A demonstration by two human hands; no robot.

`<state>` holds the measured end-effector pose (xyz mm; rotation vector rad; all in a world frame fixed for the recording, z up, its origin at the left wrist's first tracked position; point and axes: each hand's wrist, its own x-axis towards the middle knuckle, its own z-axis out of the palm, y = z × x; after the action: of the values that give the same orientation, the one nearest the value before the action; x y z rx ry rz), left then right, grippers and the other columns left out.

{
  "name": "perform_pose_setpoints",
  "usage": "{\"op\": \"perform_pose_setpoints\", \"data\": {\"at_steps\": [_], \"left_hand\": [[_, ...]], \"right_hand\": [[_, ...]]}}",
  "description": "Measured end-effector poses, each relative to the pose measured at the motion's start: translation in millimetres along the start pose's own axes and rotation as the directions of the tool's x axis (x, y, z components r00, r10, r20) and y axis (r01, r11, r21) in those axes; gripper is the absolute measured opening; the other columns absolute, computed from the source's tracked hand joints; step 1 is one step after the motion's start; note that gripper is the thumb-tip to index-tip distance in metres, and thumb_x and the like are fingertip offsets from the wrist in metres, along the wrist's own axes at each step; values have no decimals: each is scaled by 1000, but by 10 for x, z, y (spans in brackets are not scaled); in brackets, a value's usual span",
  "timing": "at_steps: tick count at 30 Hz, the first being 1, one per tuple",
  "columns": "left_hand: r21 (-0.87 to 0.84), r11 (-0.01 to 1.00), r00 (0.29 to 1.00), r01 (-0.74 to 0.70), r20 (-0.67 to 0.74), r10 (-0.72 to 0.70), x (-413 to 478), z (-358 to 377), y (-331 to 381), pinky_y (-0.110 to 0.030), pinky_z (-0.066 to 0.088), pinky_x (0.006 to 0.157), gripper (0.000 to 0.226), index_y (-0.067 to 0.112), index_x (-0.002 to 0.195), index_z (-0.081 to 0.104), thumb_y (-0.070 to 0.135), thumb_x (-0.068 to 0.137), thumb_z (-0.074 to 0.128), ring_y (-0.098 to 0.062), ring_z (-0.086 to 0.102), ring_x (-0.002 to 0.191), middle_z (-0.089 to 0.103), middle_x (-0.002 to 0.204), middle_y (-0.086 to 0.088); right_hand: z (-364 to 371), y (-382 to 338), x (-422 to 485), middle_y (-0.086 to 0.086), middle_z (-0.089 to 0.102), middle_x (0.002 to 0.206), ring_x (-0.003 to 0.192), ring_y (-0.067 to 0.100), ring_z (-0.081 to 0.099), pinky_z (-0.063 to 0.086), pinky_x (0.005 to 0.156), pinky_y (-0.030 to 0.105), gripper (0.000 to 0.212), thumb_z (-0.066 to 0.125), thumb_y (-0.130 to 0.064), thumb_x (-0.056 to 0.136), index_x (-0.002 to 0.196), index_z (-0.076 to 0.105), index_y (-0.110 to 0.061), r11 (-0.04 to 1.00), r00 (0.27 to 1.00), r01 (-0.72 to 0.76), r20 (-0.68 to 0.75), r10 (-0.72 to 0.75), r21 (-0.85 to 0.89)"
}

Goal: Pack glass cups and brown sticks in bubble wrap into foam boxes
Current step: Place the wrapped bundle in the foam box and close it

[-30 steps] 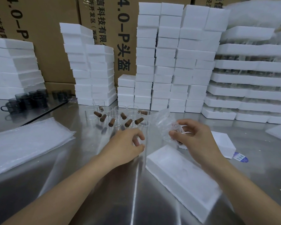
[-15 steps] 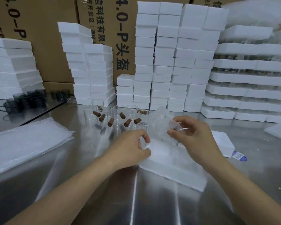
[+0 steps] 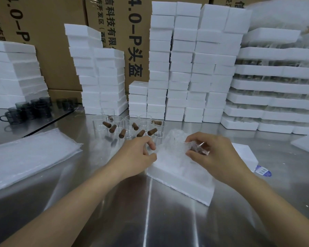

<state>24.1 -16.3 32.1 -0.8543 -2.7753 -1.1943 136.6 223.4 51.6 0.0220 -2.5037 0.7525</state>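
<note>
Head view: on the bench (image 3: 168,225), the foam box (image 3: 182,182) lies at six o'clock from the glass cups (image 3: 130,122). Left hand (image 3: 137,155) grips its corner; right hand (image 3: 216,157) pinches the bubble-wrap bundle (image 3: 175,139) above it. Likely next: seat the bundle inside.

Two hands in play: left hand (image 3: 139,154), right hand (image 3: 214,157). One foam box (image 3: 182,184) under them, and one flat foam piece (image 3: 244,154) at three o'clock. Brown sticks (image 3: 122,133) at twelve o'clock: six lying plain, a seventh half hidden behind, and one more brown shape inside the single bubble wrap piece (image 3: 175,139). Clear glass cups (image 3: 99,123) stand among them, at least seven. There's one pile of bubble wrap sheets (image 3: 30,154) at nine o'clock. Dark mugs (image 3: 23,111) at ten o'clock overlap too much to count.
</note>
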Motion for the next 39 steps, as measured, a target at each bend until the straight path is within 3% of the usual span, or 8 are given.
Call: {"op": "perform_pose_setpoints", "data": {"at_steps": [2,8,16,23,26,28,34,39], "left_hand": [[-17,1000,1000,6,26,-6,0,2,-4,-30,57,72,13,36,102,65,31,95,74,-9,72,70,74,81,3],[-49,999,998,13,64,-10,12,11,-19,-27,48,64,17,35,104,65,28,93,76,-3,68,60,75,69,4],[-86,996,994,-10,105,19,27,9,-30,-26,52,58,17,32,97,70,15,93,69,-12,73,59,73,70,2],[-62,998,999,-22,49,25,49,7,-30,-23,49,73,17,35,98,75,21,100,65,-2,69,74,75,92,2],[-117,990,996,-84,-19,83,36,20,-2,-15,48,80,13,48,114,71,46,104,62,0,67,91,71,105,14],[-119,983,990,-139,-10,139,11,43,25,-13,48,88,29,54,130,67,61,103,58,5,64,101,67,114,22],[-71,988,988,-139,58,143,-32,85,60,-12,46,93,47,38,142,69,59,101,63,9,63,108,68,128,27],[-28,988,985,-149,78,151,-32,82,41,-30,51,109,51,37,145,66,63,101,59,5,63,113,67,133,25]], "right_hand": [[8,-18,-8,-20,69,89,82,3,62,46,67,20,25,78,-37,84,99,66,-53,1000,1000,6,3,-6,-4],[72,-110,-58,-19,64,92,83,5,60,54,76,35,26,73,-38,85,109,66,-46,992,994,69,88,-59,-106],[126,-76,-50,-21,69,112,93,3,61,53,86,31,27,72,-39,92,117,67,-46,977,977,128,192,-95,-170],[181,28,-39,-20,68,102,91,6,59,52,86,33,26,74,-30,92,112,66,-45,982,971,92,235,-51,-167],[181,43,-48,-18,64,87,83,5,59,52,77,30,34,75,-31,92,116,59,-49,988,970,83,237,-51,-128],[153,32,-58,-15,65,91,87,6,62,54,77,29,41,74,-38,91,120,50,-54,992,971,72,234,-47,-99],[113,32,-39,-22,63,97,88,5,64,55,78,34,31,71,-46,89,112,51,-49,997,983,46,178,-35,-57],[120,62,-27,-22,68,105,103,0,63,51,84,24,27,72,-47,88,112,62,-44,998,976,55,211,-46,-37]]}}
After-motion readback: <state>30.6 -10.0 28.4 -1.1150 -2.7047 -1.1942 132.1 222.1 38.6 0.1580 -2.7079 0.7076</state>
